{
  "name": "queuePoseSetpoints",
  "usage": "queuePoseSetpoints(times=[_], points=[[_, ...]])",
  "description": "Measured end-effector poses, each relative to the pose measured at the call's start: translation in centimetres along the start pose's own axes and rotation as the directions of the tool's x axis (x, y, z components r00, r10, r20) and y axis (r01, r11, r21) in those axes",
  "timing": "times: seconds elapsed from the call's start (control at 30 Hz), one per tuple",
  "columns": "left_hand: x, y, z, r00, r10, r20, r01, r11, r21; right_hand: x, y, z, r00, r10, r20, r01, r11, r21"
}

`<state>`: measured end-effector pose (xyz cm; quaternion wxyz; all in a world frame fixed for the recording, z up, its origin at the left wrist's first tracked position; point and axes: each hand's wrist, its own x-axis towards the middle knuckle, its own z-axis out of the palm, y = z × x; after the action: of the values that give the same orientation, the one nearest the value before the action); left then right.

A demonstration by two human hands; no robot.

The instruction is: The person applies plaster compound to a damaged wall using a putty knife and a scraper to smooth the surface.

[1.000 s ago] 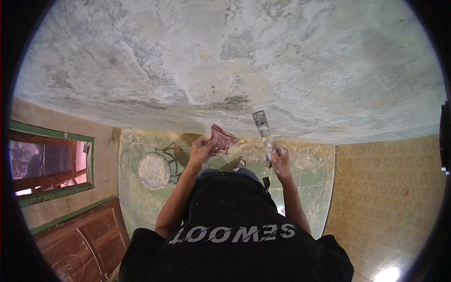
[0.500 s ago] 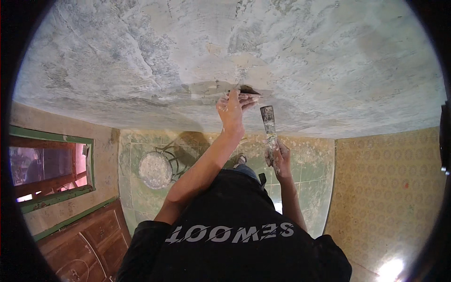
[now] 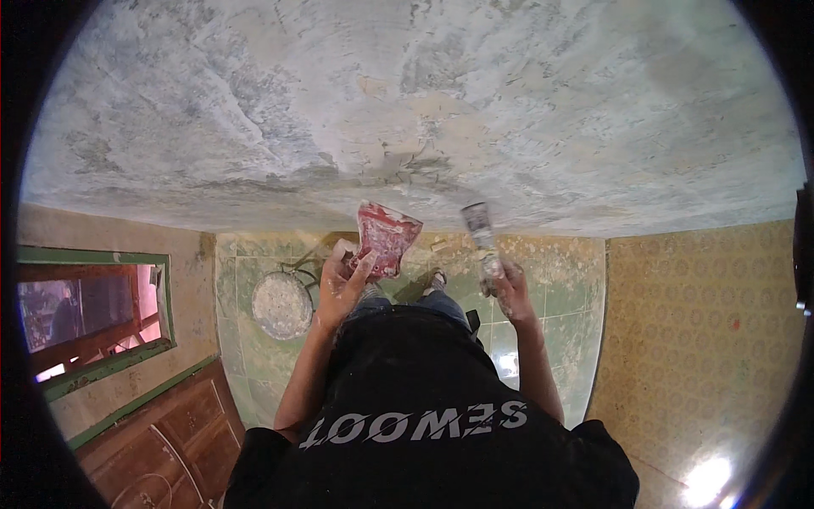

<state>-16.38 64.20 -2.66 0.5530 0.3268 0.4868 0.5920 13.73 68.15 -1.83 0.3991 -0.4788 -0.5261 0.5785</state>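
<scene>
My left hand (image 3: pixel 341 293) grips a red plastic scraper (image 3: pixel 388 237) smeared with whitish plaster, its wide edge tilted up toward the wall. In my right hand (image 3: pixel 511 293) is a putty knife (image 3: pixel 480 233), its handle caked with filler and its dark blade pointing up at the wall. A small gap separates the two tools, and both are held off the wall surface. Ahead of them spreads the patchy grey-white plastered wall (image 3: pixel 509 102), with a darker patch a little above the scraper.
A round plaster-spattered stool top (image 3: pixel 282 305) stands on the green tiled floor (image 3: pixel 555 339) to the left. A green-framed window (image 3: pixel 165 297) and a brown wooden door (image 3: pixel 191 433) lie at far left. Patterned yellow wallpaper (image 3: pixel 695 331) covers the right side.
My left hand has come back from the wall, down and to the left, turning the red scraper's face into view. The putty knife has tilted and dipped slightly in my right hand.
</scene>
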Motion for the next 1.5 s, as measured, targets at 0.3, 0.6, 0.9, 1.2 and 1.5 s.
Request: queuePoseSetpoints(times=[0.3, 0.6, 0.9, 1.2, 1.5], points=[[0.5, 3.4, -1.7, 0.998, 0.007, -0.057, -0.008, 1.000, -0.014, 3.6, 0.7, 4.0, 0.983, 0.110, 0.147, -0.051, 0.933, -0.356], [-0.1, 3.0, -8.4, 0.972, 0.023, -0.232, -0.042, 0.996, -0.080, 5.7, 7.2, 3.8, 0.955, -0.108, -0.274, -0.003, 0.926, -0.377], [-0.4, 3.8, -9.9, 0.982, -0.011, -0.190, -0.002, 0.997, -0.072, 8.4, 8.3, 8.3, 0.877, -0.095, -0.470, 0.027, 0.988, -0.150], [0.2, 1.9, -12.4, 0.993, -0.039, -0.115, 0.021, 0.988, -0.150, 8.6, 4.0, 8.9, 0.958, -0.154, -0.241, 0.178, 0.980, 0.083], [1.1, 6.3, -7.3, 0.946, -0.325, -0.003, 0.273, 0.800, -0.534, 1.8, -2.2, 13.7, 0.925, -0.373, 0.079, 0.380, 0.884, -0.273]])
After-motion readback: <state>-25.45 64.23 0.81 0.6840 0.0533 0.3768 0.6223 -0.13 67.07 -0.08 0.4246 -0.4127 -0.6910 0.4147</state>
